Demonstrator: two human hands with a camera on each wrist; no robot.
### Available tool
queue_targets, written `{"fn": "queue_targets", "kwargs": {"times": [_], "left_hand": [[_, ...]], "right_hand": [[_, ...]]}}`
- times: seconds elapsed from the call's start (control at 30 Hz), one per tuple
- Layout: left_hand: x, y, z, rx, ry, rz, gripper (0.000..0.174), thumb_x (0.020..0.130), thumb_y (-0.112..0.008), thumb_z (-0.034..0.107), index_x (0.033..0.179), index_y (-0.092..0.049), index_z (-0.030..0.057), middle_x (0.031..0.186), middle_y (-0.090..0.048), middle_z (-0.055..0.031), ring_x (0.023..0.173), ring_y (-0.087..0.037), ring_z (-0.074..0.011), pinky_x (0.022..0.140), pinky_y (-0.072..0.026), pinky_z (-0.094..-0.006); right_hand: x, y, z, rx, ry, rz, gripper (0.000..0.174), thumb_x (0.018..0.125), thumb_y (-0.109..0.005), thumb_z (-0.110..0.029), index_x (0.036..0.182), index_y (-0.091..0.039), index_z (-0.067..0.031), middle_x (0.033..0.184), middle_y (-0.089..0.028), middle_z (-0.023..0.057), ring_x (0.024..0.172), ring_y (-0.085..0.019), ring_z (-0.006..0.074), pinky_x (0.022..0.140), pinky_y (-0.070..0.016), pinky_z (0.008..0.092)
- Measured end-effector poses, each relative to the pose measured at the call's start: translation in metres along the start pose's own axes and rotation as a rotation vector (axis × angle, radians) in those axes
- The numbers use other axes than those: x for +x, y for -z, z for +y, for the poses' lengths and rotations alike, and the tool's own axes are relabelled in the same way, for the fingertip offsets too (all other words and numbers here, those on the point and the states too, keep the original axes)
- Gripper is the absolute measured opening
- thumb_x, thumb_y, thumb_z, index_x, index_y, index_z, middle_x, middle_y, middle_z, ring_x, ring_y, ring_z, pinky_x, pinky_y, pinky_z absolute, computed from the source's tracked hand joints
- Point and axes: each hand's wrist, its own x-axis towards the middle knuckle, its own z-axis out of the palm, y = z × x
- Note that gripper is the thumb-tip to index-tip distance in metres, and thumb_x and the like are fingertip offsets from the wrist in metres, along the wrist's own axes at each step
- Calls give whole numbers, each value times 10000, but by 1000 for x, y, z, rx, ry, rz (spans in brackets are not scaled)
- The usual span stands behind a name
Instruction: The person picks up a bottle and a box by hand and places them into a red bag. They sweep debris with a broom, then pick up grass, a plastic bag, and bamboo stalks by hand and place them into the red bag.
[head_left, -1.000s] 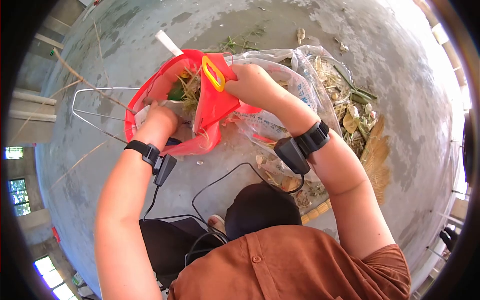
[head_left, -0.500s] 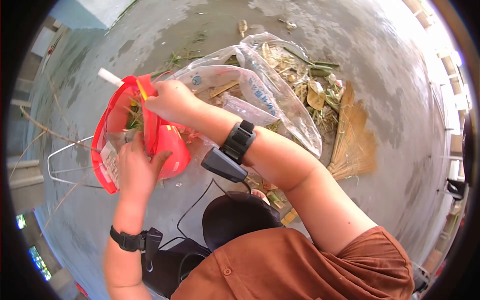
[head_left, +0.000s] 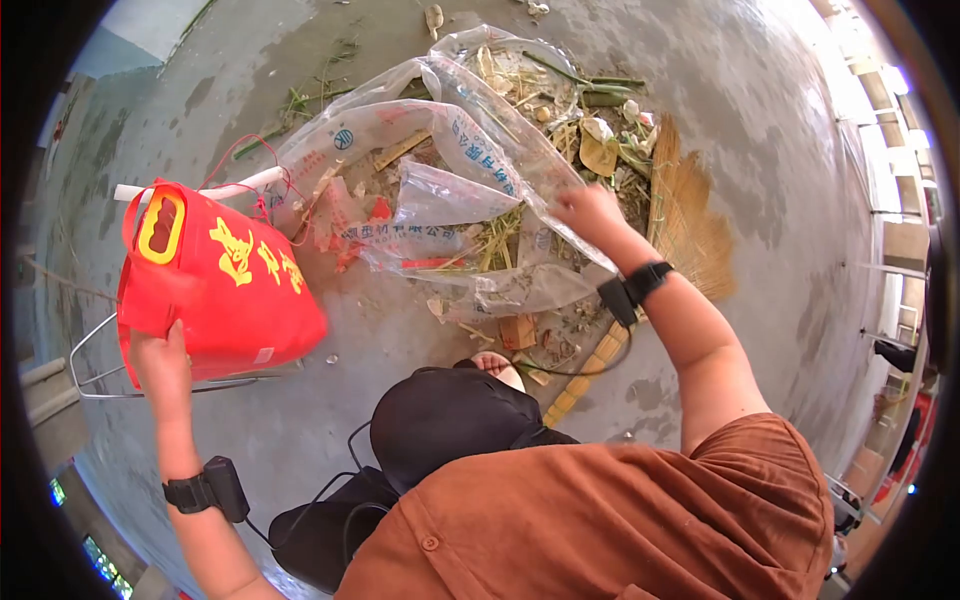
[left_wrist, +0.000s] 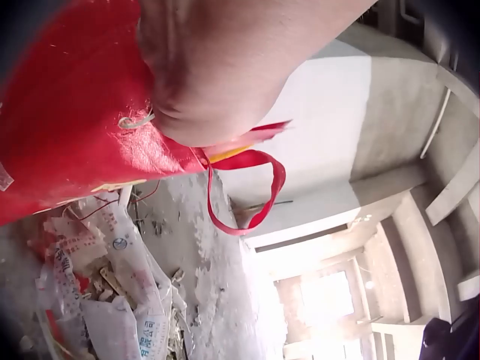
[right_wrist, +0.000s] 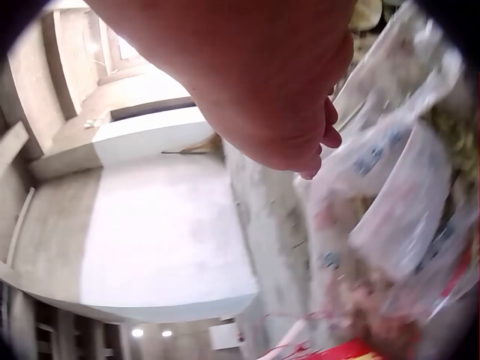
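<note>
At the left stands a red bag (head_left: 235, 285) with yellow lettering and a yellow cut-out handle (head_left: 161, 228). My left hand (head_left: 163, 370) grips the bag's near top edge; in the left wrist view the hand (left_wrist: 217, 67) covers part of the red fabric. A clear printed plastic sheet (head_left: 450, 135) lies spread on the floor at the middle. Above its right edge is my right hand (head_left: 592, 215), fingers loosely bent and nothing seen between them. The right wrist view shows those fingertips (right_wrist: 308, 175) overlapping the plastic.
Plant scraps and dry leaves (head_left: 598, 152) lie beside the plastic, with a straw broom (head_left: 690, 215) to their right. A white stick (head_left: 258, 179) reaches out behind the bag. A metal wire frame (head_left: 85, 395) and a twig (head_left: 75, 283) are at the left.
My right hand has let go of the bag's handle side and moved right to the plastic. The left hand has come out of the bag to its edge, and the bag now shows its lettered side.
</note>
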Motion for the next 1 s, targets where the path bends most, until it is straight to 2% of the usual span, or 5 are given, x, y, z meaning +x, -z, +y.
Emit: {"fn": "queue_targets", "kwargs": {"times": [0.17,0.5,0.8,0.93,1.0], "left_hand": [[11,2,-30,302,-653,257,382,833,-716,8,1205,-633,-12,1133,-678,-206,1087,-603,-420,960,-447,-492],[-3,10,-61,254,-419,-20,439,803,-729,1,1231,-631,3,1254,-629,-210,1159,-514,-440,995,-418,-498],[-25,10,-70,330,-526,8,469,817,-722,1,1267,-589,5,1263,-589,-201,1178,-490,-441,1025,-405,-502],[-34,9,-74,239,-452,68,461,843,-702,-6,1274,-539,4,1226,-572,-197,1204,-462,-428,1025,-406,-495],[-37,13,-66,255,-438,84,442,853,-695,-6,1263,-530,1,1214,-573,-197,1202,-459,-424,1019,-411,-492]], "right_hand": [[-86,-83,40,-282,217,-52,589,781,-774,-354,1295,-625,-110,1311,-581,142,1276,-481,342,1048,-386,471],[-59,-120,6,-381,513,143,646,805,-620,-84,1439,-503,-97,1161,-537,91,1124,-506,278,999,-391,390],[-7,-138,8,-602,732,96,145,783,-666,-185,912,-718,-149,988,-582,-17,1017,-520,197,895,-400,330],[1,-88,-23,-590,718,3,145,798,-677,-225,905,-724,-140,962,-638,23,1005,-581,234,867,-458,368],[23,-37,-59,-239,132,-284,156,834,-652,-234,897,-701,-99,1044,-689,99,1081,-602,302,900,-496,415]]}}
